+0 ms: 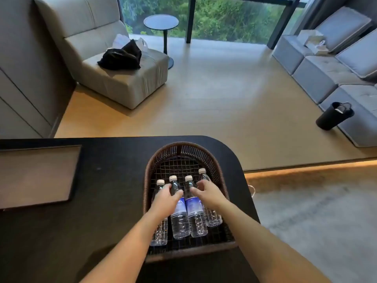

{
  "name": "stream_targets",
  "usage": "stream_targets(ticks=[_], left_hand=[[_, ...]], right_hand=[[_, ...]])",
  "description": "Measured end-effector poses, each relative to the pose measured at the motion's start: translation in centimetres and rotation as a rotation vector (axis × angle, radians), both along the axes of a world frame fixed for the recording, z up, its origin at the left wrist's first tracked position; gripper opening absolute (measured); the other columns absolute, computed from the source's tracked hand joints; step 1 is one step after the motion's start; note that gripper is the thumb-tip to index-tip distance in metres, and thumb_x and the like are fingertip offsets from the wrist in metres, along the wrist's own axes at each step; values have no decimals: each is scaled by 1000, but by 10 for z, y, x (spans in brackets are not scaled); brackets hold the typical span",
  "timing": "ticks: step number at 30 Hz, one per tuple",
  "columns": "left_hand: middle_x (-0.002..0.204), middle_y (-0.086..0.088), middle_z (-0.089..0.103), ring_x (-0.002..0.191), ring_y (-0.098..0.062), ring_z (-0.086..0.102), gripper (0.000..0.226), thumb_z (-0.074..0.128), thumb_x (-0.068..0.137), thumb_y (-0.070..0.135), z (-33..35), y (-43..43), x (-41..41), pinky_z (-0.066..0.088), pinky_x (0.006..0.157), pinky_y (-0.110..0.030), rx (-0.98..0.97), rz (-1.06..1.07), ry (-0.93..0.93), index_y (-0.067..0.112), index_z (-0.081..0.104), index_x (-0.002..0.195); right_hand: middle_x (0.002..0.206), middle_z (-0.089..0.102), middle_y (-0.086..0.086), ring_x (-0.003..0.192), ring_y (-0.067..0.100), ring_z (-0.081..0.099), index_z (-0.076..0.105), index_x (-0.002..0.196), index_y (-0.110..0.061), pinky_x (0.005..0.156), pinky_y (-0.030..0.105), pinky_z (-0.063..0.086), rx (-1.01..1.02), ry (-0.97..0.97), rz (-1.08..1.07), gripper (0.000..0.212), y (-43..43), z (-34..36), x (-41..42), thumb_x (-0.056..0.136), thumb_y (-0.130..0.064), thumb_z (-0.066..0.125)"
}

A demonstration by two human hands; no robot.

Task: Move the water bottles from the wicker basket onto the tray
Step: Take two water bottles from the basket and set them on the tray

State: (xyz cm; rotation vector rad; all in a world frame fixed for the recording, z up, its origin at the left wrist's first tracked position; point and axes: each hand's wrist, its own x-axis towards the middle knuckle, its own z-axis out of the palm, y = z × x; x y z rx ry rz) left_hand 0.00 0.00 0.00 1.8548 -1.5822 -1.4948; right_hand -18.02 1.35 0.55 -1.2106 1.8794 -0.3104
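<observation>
Several clear water bottles (180, 223) with white caps and blue labels lie side by side in the brown wicker basket (184, 144), caps pointing away from me. My left hand (165, 198) rests on the two left bottles, fingers spread. My right hand (209, 193) rests on the two right bottles, thumb stretched toward the middle. No bottle is lifted. The flat brown tray (36, 176) with a dark rim lies at the table's left side, with nothing on it.
The black table (106, 221) ends in a rounded corner just right of the basket. Beyond it are a beige armchair (122, 78) with a black bag, a round side table (161, 22), a grey sofa (330, 74) and a black bin (334, 116).
</observation>
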Motion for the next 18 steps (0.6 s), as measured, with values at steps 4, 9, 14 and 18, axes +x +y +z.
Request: stream_targets(ticks=[4,9,14,18], left_hand=[[102,3,72,94,-16,66,29,67,92,36,-10,-31,-6,49,78,-32,81,-25,85,22,62,117],[108,-10,73,101,-27,67,29,65,93,32,-30,-67,-14,43,76,-29,85,-250,-202,10,67,112],[106,-4,64,94,-24,58,36,71,88,45,-34,-94,-17,43,80,-34,180,-310,-387,15,62,105],[112,-5,65,107,-31,61,42,78,77,53,-46,-103,-19,50,93,-47,214,-359,-447,19,59,94]], right_hand=[[100,72,4,97,25,68,69,110,-9,90,45,55,70,3,57,39,-37,-9,5,95,-45,66],[91,66,1,91,24,64,63,100,-13,70,33,44,194,109,177,26,-64,-29,1,95,-38,66],[119,69,16,123,37,56,64,118,-9,100,42,47,302,221,229,39,-75,-47,10,97,-42,65],[130,66,15,137,40,44,61,132,-14,112,44,40,307,279,252,44,-79,-38,17,98,-41,66]])
